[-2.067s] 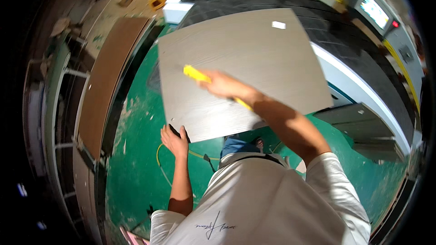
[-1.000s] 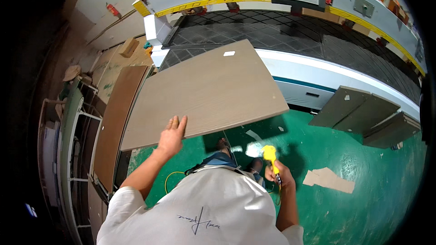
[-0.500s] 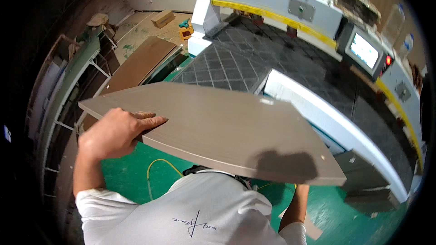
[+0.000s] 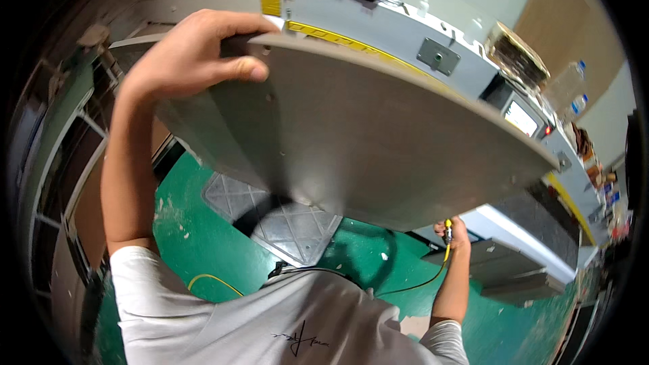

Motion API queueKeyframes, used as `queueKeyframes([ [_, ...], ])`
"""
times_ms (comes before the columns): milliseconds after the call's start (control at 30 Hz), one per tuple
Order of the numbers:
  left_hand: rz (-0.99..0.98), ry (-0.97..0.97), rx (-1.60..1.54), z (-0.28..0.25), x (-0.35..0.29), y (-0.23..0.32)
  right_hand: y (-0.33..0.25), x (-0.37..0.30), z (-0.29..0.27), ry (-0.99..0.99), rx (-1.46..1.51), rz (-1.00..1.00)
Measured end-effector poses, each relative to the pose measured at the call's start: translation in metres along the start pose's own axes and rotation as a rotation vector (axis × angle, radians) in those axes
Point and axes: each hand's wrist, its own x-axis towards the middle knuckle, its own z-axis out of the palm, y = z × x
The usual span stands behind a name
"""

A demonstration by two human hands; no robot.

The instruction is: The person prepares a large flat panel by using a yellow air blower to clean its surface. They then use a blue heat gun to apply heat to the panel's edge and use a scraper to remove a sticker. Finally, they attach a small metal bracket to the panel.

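Grey-brown panel (image 4: 378,128): in the head view it stands raised and tilted before you, its broad face turned toward your chest and partly shaded; places below are given from it.
Panel's long axis: crosswise, sloping down from upper left to right.
Left hand (image 4: 182,61): yours is at the panel's top edge, left of its middle, gripping it, fingers hooked over the far side and thumb against the near face.
Right hand (image 4: 460,232): you have it at the panel's lower edge, right of the middle, fingers closed round a yellow-tipped tool (image 4: 448,230); whether it also touches the panel, I cannot tell.
Nearer hand: your left, in contact; from its fingers the panel extends down and off to the right, while from your right hand it lies upward and mostly leftward.
Yellow hose (image 4: 443,265): trails from the tool, below the panel.
Patterned grey plate (image 4: 295,233): on the green floor (image 4: 179,192), below the panel's left half.
White machine (image 4: 358,23): beyond the panel's top edge, its lit screen (image 4: 521,118) above the right end.
Leaning boards (image 4: 503,262): below the panel's right end, near your right forearm.
Metal rack (image 4: 91,123): left of the panel, with pale tubes.
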Motion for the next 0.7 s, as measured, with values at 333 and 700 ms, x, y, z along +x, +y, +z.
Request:
queueKeyframes([
  [333, -0.227, 0.411, 0.086, 0.138, 0.163, -0.124, 0.108, -0.170, 0.075, 0.341, 0.066, 0.074],
  [700, -0.380, 0.065, 0.005, 0.260, 0.196, -0.214, 0.224, -0.249, 0.187, 0.390, 0.381, -0.121],
])
